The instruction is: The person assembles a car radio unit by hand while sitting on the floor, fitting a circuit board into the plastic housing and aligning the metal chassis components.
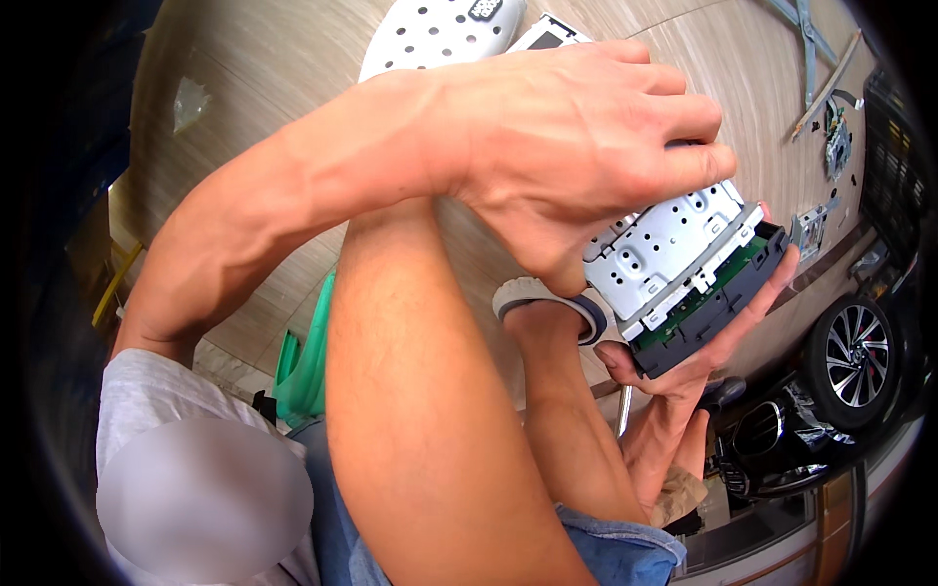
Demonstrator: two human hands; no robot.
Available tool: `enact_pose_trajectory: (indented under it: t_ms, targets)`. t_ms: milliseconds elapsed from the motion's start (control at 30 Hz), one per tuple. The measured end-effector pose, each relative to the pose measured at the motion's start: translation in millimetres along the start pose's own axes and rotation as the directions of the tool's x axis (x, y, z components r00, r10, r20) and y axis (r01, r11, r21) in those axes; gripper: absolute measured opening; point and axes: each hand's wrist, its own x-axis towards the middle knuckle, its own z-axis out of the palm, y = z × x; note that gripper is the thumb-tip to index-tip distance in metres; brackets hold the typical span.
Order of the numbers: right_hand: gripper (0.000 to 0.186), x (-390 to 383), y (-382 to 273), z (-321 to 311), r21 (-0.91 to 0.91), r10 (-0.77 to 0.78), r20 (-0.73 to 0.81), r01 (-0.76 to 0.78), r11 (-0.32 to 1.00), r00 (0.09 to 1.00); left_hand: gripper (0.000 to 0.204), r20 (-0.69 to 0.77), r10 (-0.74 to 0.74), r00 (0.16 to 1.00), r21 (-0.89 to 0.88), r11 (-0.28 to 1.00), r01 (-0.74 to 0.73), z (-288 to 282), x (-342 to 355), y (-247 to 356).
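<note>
Floor (254,107) — pale, wood-grained — fills the background. Black car (777,430), spoked wheel visible, sits at the right rim, turned sideways by the lens. Bare legs (420,391) cross the centre. Green plastic object (315,356) stands at left, partly behind a leg; white holed clog (435,37) at top.

Electronic unit (674,259): right of centre, off the floor, between the two hands. Silver perforated metal face turned up toward the camera; black panel and green circuit board along the lower-right edge, facing the right palm. Long axis runs diagonally, lower left to upper right.

Left hand (596,146) arches over the silver face, fingers bent; tips hidden — cannot tell whether they clamp. Right hand (689,379) supports from below, thumb and fingers clamped on the panel's ends.

Metal bracket (809,230) and small circuit part (837,145) lie on the floor beyond. Slim metal shaft (624,410) shows just beside the right thumb; cannot tell if held.
</note>
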Motion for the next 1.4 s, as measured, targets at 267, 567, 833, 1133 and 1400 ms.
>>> enact_pose_trajectory:
  t_ms: [267,567,833,1133,1400]
  targets:
    - [0.174,-0.9,18.5,-4.9,0.103,-0.144,0.026,0.141,0.985,0.989,0.085,0.112,-0.024,0.993,0.039,0.999,0.020,-5.5,2.7,0.5]
    - [0.176,-9.4,19.2,-5.8,0.021,-0.215,0.133,0.214,0.977,0.967,0.097,0.082,-0.047,0.995,0.015,0.999,0.046,-7.9,-9.9,10.7]
    - [0.144,-21.9,17.2,28.2,0.290,0.029,-0.131,0.010,0.957,0.991,0.088,0.181,0.012,0.983,0.113,0.993,-0.033,-3.3,-15.7,20.0]
    - [0.120,-23.8,24.9,22.8,0.041,-0.119,-0.118,0.125,0.991,0.986,0.073,0.134,0.057,0.989,0.180,0.980,-0.081,1.3,-14.0,21.2]
    - [0.096,-12.5,45.0,17.1,0.155,-0.216,-0.167,0.242,0.958,0.962,0.069,0.243,0.045,0.969,0.175,0.981,-0.089,-2.4,-12.9,26.2]
